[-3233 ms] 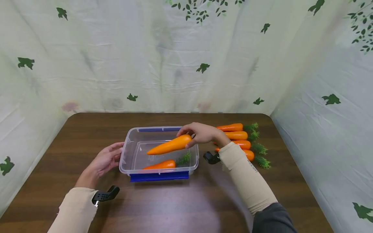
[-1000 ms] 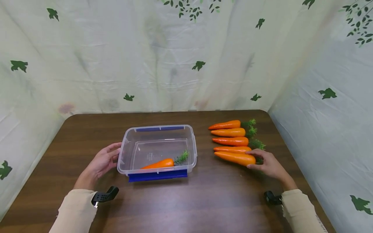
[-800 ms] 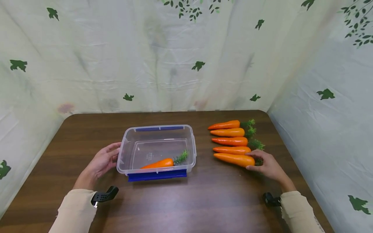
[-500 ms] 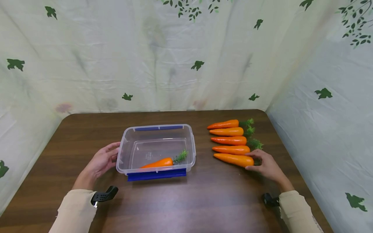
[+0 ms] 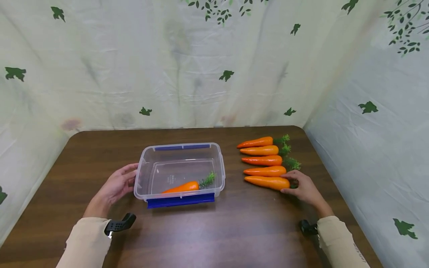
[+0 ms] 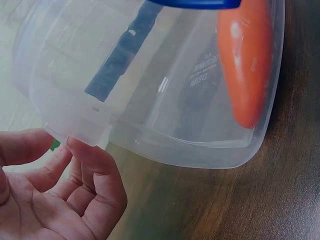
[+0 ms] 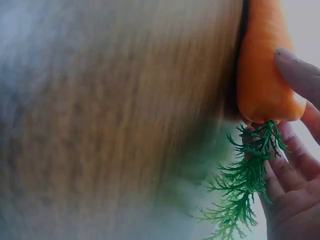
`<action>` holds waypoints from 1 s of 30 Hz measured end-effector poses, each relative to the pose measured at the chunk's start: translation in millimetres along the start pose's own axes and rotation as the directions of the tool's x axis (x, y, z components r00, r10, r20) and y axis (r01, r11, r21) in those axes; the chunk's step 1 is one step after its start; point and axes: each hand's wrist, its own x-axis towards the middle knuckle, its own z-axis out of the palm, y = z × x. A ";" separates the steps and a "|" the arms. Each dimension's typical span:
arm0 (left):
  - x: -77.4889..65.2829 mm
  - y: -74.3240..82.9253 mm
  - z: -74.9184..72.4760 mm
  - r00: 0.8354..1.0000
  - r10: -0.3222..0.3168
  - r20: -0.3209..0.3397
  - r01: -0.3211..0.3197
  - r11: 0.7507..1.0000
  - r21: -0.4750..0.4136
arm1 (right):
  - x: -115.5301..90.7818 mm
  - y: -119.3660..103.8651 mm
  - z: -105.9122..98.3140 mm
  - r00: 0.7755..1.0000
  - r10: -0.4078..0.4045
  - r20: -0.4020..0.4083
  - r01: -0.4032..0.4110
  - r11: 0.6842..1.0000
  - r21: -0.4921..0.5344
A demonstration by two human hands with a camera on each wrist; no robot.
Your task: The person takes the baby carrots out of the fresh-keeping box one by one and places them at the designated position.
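My right hand (image 5: 303, 188) pinches the thick end of the nearest orange carrot (image 5: 266, 182), which lies at the front of a row on the table's right side. In the right wrist view the thumb (image 7: 300, 75) presses on this carrot, and its green leafy top hangs by the palm. My left hand (image 5: 115, 188) rests its fingertips against the left wall of a clear plastic container (image 5: 179, 144) without a lid. One carrot (image 5: 184, 187) with a leafy top lies inside, along the container's front wall.
Several more carrots, such as the farthest carrot (image 5: 256, 142), lie in parallel with tips pointing left. A blue clip flap (image 5: 181, 201) hangs off the container's front. Behind the brown table (image 5: 214, 238) hangs a pale curtain (image 5: 181, 67) with leaf prints.
The right hand has carried a carrot from above the container to the front of the row on the right. In the last second both hands stay nearly still; the view shifts slightly.
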 end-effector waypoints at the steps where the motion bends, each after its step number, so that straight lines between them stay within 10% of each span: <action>1: 0.3 0.3 -0.2 1.000 -0.001 0.000 0.001 1.000 0.002 | 0.3 0.7 0.6 1.000 0.002 -0.002 -0.002 1.000 -0.002; 16: -0.5 2.9 -1.0 1.000 -0.025 0.003 0.025 0.998 0.054 | 16.1 -12.9 -11.9 0.999 -0.034 0.029 0.032 0.999 0.042; 30: -1.3 7.8 0.1 0.999 -0.050 0.006 0.048 0.986 0.159 | 86.7 -89.7 -10.5 0.960 -0.134 0.244 0.109 0.987 0.116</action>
